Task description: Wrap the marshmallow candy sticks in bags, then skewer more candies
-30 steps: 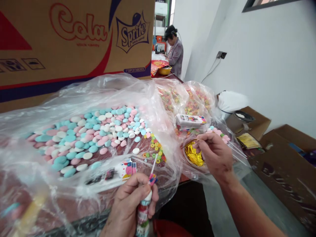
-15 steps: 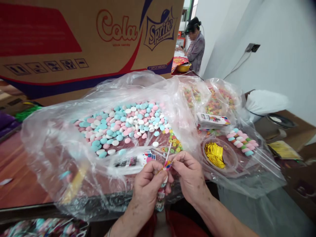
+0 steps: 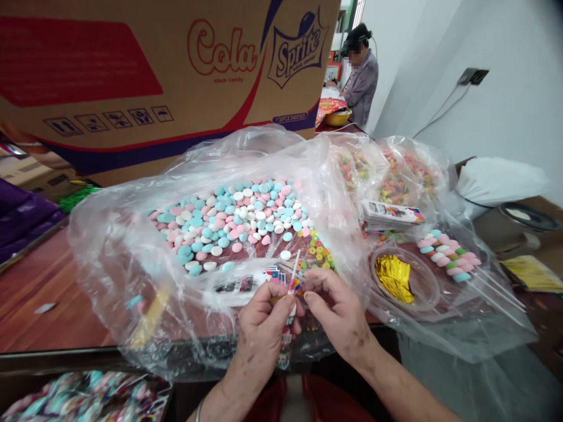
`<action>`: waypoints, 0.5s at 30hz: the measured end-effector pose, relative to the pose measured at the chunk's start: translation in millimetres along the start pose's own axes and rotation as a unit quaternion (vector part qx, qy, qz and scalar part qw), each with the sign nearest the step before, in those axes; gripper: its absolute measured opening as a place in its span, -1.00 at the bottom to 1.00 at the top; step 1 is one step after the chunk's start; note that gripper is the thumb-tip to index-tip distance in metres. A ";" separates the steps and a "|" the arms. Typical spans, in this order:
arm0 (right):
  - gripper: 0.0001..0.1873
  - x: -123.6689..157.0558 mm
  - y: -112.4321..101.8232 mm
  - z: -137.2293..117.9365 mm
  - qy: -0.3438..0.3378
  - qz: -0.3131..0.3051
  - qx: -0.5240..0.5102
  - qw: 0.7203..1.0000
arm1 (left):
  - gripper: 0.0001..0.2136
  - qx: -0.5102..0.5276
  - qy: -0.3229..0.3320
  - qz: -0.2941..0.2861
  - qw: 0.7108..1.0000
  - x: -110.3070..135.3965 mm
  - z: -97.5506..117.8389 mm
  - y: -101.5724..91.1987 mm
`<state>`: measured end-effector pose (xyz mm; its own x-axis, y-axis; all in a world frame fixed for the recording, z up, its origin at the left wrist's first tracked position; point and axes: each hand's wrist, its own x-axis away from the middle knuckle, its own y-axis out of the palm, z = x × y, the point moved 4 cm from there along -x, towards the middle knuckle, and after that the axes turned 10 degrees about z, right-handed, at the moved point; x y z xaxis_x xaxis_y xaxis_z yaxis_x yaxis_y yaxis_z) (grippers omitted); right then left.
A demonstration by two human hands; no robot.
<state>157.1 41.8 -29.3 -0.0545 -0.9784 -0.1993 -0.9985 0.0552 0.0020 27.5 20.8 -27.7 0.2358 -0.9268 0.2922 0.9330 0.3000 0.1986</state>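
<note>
My left hand (image 3: 266,319) is closed around a wrapped candy stick (image 3: 285,346), held upside down with its white stick (image 3: 296,266) pointing up. The clear, printed wrapper hangs below the fingers, and its gathered neck shows colourful print by the thumb. Close beside that neck is my right hand (image 3: 336,308), its thumb and forefinger slightly apart with nothing plain between them. Behind the hands, pink, blue and white candies (image 3: 229,220) lie on clear plastic sheeting (image 3: 132,234). Printed cards (image 3: 246,285) rest just behind my left hand.
To the right are a round tub (image 3: 433,296) of gold twist ties (image 3: 393,278), candy skewers (image 3: 448,255) and a card stack (image 3: 389,214). Small ring candies (image 3: 319,252) lie mid-table. A large carton (image 3: 176,76) stands behind; wrapped candies (image 3: 88,401) fill a lower-left box. Another person (image 3: 363,76) works farther back.
My right thumb and forefinger have parted from their pinch at the wrapper's neck. My left hand keeps its hold. The view has shifted slightly left, so things appear farther right.
</note>
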 end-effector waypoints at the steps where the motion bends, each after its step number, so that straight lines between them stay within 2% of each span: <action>1: -0.80 -0.3 -2.2 -2.8 -0.054 -0.013 0.065 0.996 | -0.85 -0.019 0.004 0.001 1.000 -1.6 0.5 0.1; 3: -0.82 0.1 -5.0 -6.7 -0.136 -0.027 0.166 0.976 | -0.84 -0.046 0.009 -0.001 0.999 -4.4 0.5 1.4; 8: -0.81 -0.1 -5.4 -11.6 -0.223 -0.039 0.291 0.930 | -0.82 -0.049 -0.004 -0.009 0.999 -10.4 -2.8 6.9; 12: -0.74 -0.7 0.3 -14.3 -0.347 -0.052 0.387 0.853 | -0.81 -0.087 -0.031 -0.020 0.996 -15.9 -2.7 8.1; 15: -0.71 -1.8 3.8 -12.3 -0.395 -0.053 0.418 0.816 | -0.82 -0.115 -0.045 -0.029 0.992 -18.8 -1.5 7.1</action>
<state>153.3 41.3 -17.0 0.3847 -0.5705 -0.7256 -0.6238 0.4186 -0.6600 30.1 40.0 -33.2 0.1645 -0.9137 0.3717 0.9840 0.1781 0.0025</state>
